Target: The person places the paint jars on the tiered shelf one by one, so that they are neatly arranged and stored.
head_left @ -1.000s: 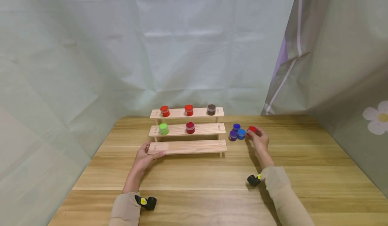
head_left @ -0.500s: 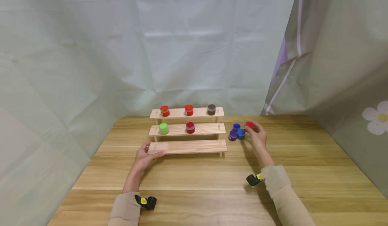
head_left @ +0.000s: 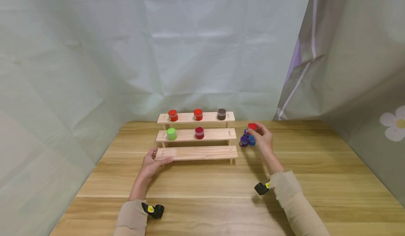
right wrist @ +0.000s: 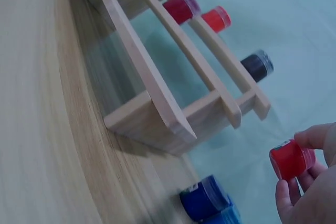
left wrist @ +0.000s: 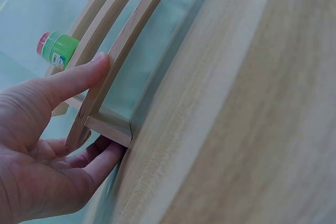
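A three-tier wooden stand (head_left: 196, 153) rests on the table. My left hand (head_left: 151, 164) grips the left end of its lowest board, thumb on the front edge and fingers around the leg in the left wrist view. My right hand (head_left: 264, 139) pinches a red paint jar (right wrist: 287, 160) between thumb and fingers, to the right of the stand. Beneath it in the head view are a purple jar (head_left: 244, 141), a light blue jar (head_left: 251, 140) and a dark blue jar (head_left: 245, 133), the last partly hidden by the red jar.
The top board carries two red jars (head_left: 198, 114) and a dark grey-brown jar (head_left: 221, 114). On the middle board stand a green jar (head_left: 172, 134) and a dark red jar (head_left: 199, 133). Pale cloth (head_left: 202, 53) hangs behind the wooden table (head_left: 202, 201).
My right hand has lifted the red jar from beside the blue and purple jars and carried it left over them. The left hand keeps its grip on the stand.
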Available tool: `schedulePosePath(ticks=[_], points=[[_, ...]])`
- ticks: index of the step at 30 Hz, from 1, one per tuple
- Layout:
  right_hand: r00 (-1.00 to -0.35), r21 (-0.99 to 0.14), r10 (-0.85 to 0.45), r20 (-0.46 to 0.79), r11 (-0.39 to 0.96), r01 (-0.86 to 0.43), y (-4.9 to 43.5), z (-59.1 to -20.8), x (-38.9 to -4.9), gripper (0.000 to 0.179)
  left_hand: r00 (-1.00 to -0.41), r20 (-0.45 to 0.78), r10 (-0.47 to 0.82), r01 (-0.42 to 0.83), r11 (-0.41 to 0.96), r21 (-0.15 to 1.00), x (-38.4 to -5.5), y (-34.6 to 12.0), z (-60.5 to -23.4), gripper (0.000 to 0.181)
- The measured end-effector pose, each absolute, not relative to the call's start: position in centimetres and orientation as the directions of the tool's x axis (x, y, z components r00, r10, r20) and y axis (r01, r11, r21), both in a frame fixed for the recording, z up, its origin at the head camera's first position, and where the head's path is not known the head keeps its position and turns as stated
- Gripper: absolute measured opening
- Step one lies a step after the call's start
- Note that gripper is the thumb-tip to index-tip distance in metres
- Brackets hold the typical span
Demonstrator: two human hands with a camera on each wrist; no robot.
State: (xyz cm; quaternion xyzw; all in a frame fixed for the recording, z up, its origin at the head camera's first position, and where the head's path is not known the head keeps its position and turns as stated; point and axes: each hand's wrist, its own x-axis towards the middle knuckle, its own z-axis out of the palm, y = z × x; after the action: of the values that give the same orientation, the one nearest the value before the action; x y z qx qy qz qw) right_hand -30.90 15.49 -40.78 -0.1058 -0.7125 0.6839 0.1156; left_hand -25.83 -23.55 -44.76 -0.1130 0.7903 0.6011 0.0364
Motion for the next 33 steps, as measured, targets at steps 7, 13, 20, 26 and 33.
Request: schedulePosePath(ticks=[7, 13, 20, 26, 33], points=[[-0.969, -0.996, 0.243, 0.05, 0.087, -0.03, 14.3, -40.2, -30.3, 0.049, -0.974, -0.189, -0.129, -0.216, 0.248, 0.944, -26.0, -23.5, -44.6, 0.097], [-0.97, -0.984, 0.205, 0.129, 0.147, -0.1, 13.1, -40.0, -30.2, 0.045, -0.975, -0.185, -0.123, -0.211, 0.247, 0.946, -26.1, -23.5, -44.5, 0.096], [-0.985, -0.982, 0.12, 0.122, 0.156, -0.103, 11.7, -40.2, -29.9, 0.046, -0.975, -0.188, -0.116, -0.213, 0.267, 0.94, -25.9, -23.7, -44.8, 0.097], [-0.989, -0.982, 0.065, 0.129, 0.145, -0.119, 10.5, -40.7, -30.1, 0.047, -0.976, -0.181, -0.121, -0.208, 0.278, 0.938, -25.8, -23.8, -44.9, 0.096], [-0.984, -0.965, 0.03, 0.177, 0.204, -0.168, 9.6, -40.9, -30.1, 0.046, -0.977, -0.176, -0.123, -0.203, 0.266, 0.942, -26.0, -23.7, -44.7, 0.097]])
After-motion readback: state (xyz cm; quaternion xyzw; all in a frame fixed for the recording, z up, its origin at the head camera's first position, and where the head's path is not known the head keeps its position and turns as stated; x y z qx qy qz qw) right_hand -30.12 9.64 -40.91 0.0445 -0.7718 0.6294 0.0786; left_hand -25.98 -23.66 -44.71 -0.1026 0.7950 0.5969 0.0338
